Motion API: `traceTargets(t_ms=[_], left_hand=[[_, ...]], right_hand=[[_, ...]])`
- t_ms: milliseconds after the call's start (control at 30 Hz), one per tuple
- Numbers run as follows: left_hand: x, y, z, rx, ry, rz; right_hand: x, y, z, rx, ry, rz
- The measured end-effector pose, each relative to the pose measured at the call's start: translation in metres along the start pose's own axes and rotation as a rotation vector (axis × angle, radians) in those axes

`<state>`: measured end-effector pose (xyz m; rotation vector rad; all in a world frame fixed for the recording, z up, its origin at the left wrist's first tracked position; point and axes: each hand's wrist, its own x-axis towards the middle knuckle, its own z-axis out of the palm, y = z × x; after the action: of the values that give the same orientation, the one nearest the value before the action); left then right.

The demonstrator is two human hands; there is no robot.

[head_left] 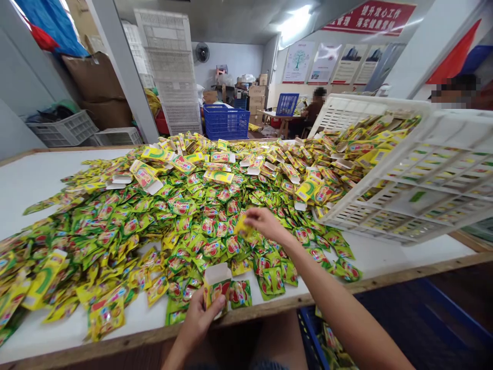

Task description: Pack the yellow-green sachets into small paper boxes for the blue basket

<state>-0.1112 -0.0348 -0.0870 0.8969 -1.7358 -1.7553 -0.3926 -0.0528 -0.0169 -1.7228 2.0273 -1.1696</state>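
My left hand (202,313) is closed around a small open carton (216,283) near the table's front edge, its white flap sticking up. Over the middle of the pile, my right hand (264,222) pinches a yellow packet (242,226), slightly blurred. Beneath it spreads a heap of green sachets (211,249) with red fruit printed on them. Yellow sachets (108,311) lie to the left. Along the back of the heap are flat yellow-green cartons (219,177), several with open white ends.
A tilted white plastic crate (408,190) on the right spills cartons onto the white table (34,177). Below the wooden front edge, a blue crate (314,334) holds packets. Beyond stand a blue basket (226,122), stacked white crates (169,72) and a seated person (314,110).
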Motion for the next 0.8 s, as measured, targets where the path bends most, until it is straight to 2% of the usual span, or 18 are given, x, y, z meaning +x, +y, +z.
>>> traceTargets(t_ms=[100,200,333,467,667,733,800], left_hand=[[0.001,-0.003,-0.003,-0.004,-0.020,-0.009],[-0.001,-0.003,-0.001,-0.034,0.017,0.000],[-0.003,0.001,0.007,-0.089,0.088,0.020],[-0.003,0.005,0.009,-0.106,0.100,0.015],[-0.002,0.009,0.003,-0.144,0.007,-0.042],[-0.001,0.010,0.002,-0.117,0.014,-0.067],[0.001,0.012,0.003,-0.096,0.032,-0.084]], right_hand=[[-0.005,-0.015,0.019,-0.058,-0.187,-0.122],[-0.006,-0.021,0.032,-0.133,-0.218,-0.178],[-0.019,-0.017,0.032,-0.193,-0.267,-0.216],[-0.034,-0.015,0.034,-0.257,-0.246,-0.189],[-0.052,-0.021,0.037,-0.235,-0.177,-0.097],[-0.061,-0.029,0.033,-0.152,-0.165,-0.071],[-0.069,-0.043,0.030,0.064,-0.160,-0.056]])
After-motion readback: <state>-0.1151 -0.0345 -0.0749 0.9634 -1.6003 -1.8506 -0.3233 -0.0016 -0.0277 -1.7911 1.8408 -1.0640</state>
